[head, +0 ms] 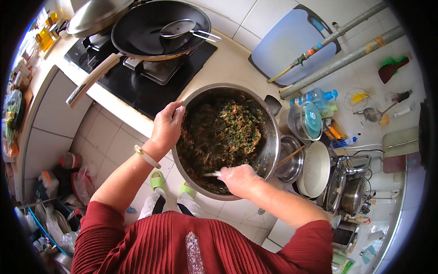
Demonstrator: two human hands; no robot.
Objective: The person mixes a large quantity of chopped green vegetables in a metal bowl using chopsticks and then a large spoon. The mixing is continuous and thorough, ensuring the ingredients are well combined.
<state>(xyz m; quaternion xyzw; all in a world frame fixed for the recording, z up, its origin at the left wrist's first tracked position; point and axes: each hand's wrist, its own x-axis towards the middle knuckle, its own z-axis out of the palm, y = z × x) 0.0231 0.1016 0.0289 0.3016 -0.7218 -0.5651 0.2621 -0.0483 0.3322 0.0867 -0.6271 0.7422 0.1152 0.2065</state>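
A large stainless steel bowl (pixel 275 150) stands before me, tilted towards my view. Inside it lies a chopped mixture (pixel 239 128) of green bits and pinkish-brown pieces, heaped on the right side and darker on the left. My left hand (pixel 168 122) grips the bowl's left rim, thumb on top. Over the near part of the bowl, my right hand (pixel 239 181) is closed around a pale utensil handle (pixel 211 174). The utensil's far end is blurred or sunk in the mixture, so its kind does not show.
Behind the bowl's left side is a black gas hob (pixel 113 89) with a wok (pixel 143 37), its handle (pixel 92 80) jutting over the floor. A strainer (pixel 178 28) rests in the wok. Rightward stand a steel basin (pixel 291 164), a white colander (pixel 314 169) and a blue cutting board (pixel 291 44).
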